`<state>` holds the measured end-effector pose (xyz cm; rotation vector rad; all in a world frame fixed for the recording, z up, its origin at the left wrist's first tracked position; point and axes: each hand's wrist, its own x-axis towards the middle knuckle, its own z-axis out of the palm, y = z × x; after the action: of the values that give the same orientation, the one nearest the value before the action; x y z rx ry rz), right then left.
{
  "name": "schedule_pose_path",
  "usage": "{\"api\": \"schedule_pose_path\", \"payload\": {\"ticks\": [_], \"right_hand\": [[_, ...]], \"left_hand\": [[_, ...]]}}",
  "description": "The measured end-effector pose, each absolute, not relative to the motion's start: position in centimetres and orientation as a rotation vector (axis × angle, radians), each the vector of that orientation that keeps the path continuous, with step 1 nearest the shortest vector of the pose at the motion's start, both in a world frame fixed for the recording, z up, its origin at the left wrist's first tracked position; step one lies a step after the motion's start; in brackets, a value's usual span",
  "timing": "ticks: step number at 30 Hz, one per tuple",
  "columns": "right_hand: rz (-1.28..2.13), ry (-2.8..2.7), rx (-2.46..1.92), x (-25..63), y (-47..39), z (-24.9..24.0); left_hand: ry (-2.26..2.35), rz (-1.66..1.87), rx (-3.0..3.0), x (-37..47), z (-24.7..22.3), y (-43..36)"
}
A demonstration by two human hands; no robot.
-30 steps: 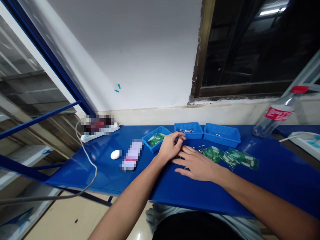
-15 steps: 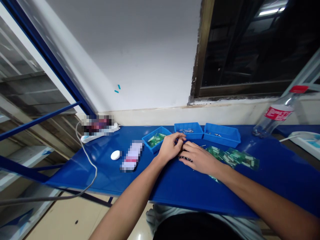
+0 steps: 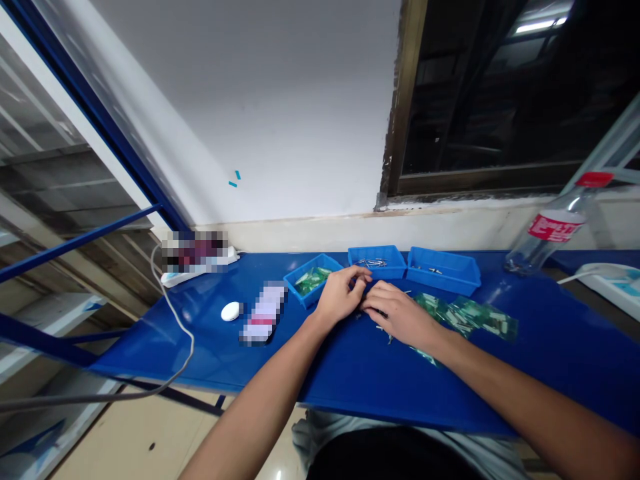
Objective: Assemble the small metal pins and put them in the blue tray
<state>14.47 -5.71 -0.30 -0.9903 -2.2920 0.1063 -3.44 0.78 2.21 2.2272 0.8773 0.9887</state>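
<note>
Both hands are meeting just in front of the middle blue bin (image 3: 377,261): left hand (image 3: 340,295) curling, right hand (image 3: 397,315) cupping over small metal pins (image 3: 387,339); grip unclear. Green circuit boards (image 3: 465,315) are lying unsorted right of it.

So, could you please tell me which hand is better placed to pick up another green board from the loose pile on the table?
Right. The right hand lies directly beside the green boards, while the left hand sits farther off, nearer the bin of green parts.
</note>
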Motion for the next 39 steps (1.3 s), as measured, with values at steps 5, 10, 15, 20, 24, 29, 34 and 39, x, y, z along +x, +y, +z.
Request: {"api": "schedule_pose_path", "payload": {"ticks": [5, 10, 15, 20, 24, 29, 34, 39], "right_hand": [[0.187, -2.088, -1.028, 14.5, -6.0, 0.5], [0.162, -1.863, -1.173, 15.6, -6.2, 1.4], [0.114, -1.747, -1.195, 16.3, -5.9, 1.7], [0.168, -1.722, -1.184, 16.4, -5.5, 1.3], [0.145, -1.742, -1.223, 16.3, -5.4, 1.0], [0.170, -1.743, -1.234, 16.3, -5.4, 1.1], [0.185, -1.739, -1.221, 16.2, -5.7, 1.6], [0.181, -1.790, -1.188, 16.4, -5.6, 1.6]], "left_hand": [[0.889, 1.004, 2.167, -3.5, 2.3, 0.8], [0.862, 0.970, 2.140, -3.5, 2.7, 0.3], [0.774, 0.901, 2.118, -3.3, 2.9, -0.1], [0.775, 0.976, 2.116, -3.2, 2.4, 0.3], [0.747, 0.994, 2.135, -3.1, 2.1, 0.5], [0.745, 0.959, 1.988, -3.0, 2.1, 0.4], [0.813, 0.887, 2.038, -3.3, 2.2, 0.2], [0.796, 0.855, 2.079, -3.3, 1.7, 0.4]]}}
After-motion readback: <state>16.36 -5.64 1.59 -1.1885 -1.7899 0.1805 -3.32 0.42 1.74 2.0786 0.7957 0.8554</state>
